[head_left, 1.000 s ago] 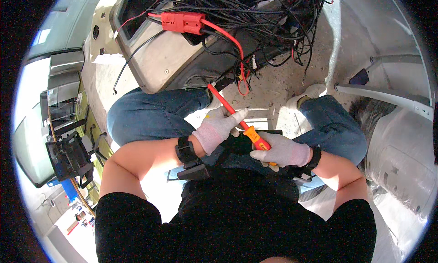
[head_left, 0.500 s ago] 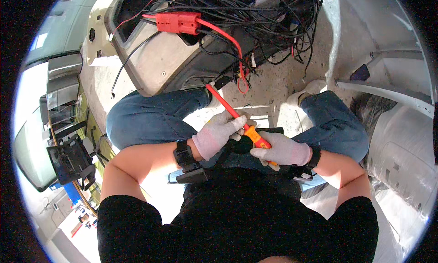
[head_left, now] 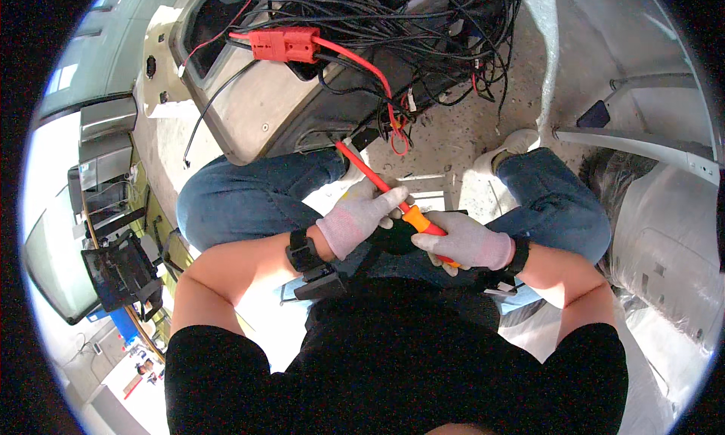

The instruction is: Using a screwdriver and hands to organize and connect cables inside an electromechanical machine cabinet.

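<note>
Screwdriver point(head_left: 413, 216) slants, its shaft point(head_left: 365, 166) pinched in the left hand point(head_left: 359, 214), its handle point(head_left: 423, 223) apparently enclosed by the right hand point(head_left: 467, 242).

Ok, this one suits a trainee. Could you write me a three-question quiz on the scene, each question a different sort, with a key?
1. Multiple choice: which part of the red-and-orange hand tool does the right grip hold?
A) The far end
B) The handle
C) No part of it
2. True or false: the red connector is apart from both the left grip and the right grip.
3. Fill in the missing word: each grip is covered by a pale ____.

Key: 1: B; 2: true; 3: glove.
</note>
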Tool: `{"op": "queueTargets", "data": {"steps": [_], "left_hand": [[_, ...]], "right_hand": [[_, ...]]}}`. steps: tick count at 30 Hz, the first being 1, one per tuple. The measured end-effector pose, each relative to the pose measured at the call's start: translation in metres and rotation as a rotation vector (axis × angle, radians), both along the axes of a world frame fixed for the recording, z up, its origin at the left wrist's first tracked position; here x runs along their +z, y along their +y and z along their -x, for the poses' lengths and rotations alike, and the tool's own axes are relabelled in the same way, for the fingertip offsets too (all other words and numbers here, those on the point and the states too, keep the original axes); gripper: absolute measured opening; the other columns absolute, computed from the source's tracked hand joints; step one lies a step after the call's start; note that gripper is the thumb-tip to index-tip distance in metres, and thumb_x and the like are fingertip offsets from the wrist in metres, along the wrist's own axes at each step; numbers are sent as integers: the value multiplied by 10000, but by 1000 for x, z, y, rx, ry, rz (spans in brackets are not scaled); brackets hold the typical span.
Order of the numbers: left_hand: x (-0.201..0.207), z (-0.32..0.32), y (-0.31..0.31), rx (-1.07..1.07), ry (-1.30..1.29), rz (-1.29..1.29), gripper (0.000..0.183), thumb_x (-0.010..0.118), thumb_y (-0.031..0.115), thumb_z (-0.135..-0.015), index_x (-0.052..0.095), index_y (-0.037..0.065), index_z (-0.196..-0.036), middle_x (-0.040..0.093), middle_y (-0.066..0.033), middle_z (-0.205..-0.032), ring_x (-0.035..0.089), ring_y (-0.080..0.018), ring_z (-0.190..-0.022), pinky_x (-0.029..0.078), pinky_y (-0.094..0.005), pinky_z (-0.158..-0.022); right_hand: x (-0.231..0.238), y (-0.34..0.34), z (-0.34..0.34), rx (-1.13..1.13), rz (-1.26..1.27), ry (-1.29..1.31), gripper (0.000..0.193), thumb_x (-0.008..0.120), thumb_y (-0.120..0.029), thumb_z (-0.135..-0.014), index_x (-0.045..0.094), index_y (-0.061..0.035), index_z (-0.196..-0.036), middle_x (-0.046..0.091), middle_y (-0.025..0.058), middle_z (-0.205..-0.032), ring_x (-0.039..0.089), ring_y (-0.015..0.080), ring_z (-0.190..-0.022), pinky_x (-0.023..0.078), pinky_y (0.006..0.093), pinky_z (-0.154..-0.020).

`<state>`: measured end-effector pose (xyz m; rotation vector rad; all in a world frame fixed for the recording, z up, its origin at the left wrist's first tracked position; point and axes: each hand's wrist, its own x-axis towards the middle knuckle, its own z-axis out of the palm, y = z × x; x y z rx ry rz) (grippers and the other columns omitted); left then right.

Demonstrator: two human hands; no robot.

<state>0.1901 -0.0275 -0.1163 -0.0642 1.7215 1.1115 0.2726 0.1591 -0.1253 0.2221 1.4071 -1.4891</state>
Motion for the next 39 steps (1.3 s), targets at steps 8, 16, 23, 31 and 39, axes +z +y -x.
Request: {"op": "queueTargets", "data": {"steps": [8, 16, 23, 31, 39], "left_hand": [[2, -4, -1, 112, -35, -205, 325, 516, 283, -905, 559, 2, -1062, 594, -27, -868, 508, -62, -662, 428, -182, -587], [8, 2, 2, 33, 53, 108, 295, 600, 319, -856, 599, 26, -887, 581, -9, -691, 487, -67, -564, 395, -207, -499], [-10, 1, -2, 101, 58, -99, 368, 579, 276, -872, 489, 13, -1112, 609, -59, -886, 546, -98, -676, 455, -215, -595], [-3, 5, -2, -6, -42, -99, 306, 561, 271, -881, 546, 4, -1029, 605, -43, -828, 534, -81, -654, 432, -213, -580], [3, 8, 5, 44, 96, 119, 281, 562, 301, -876, 587, 22, -896, 577, -8, -678, 474, -58, -516, 368, -197, -465]], "right_hand": [[-1, -2, 1, -32, 30, -17, 310, 525, -330, -877, 494, -27, -939, 548, 31, -607, 527, 109, -420, 390, 236, -354], [-2, 1, 4, 48, 118, -81, 342, 524, -368, -870, 482, -53, -996, 557, 30, -633, 543, 112, -421, 392, 225, -320], [-3, -1, 0, -20, 30, -23, 344, 547, -360, -858, 512, -31, -949, 541, 28, -603, 534, 105, -425, 408, 235, -357], [-6, 0, 1, 3, 46, -46, 319, 527, -328, -878, 479, -41, -1011, 562, 21, -647, 533, 86, -440, 401, 215, -363], [5, 6, 2, 58, 77, 43, 377, 539, -342, -859, 458, -26, -1049, 557, 30, -643, 543, 104, -439, 413, 230, -329]]}}
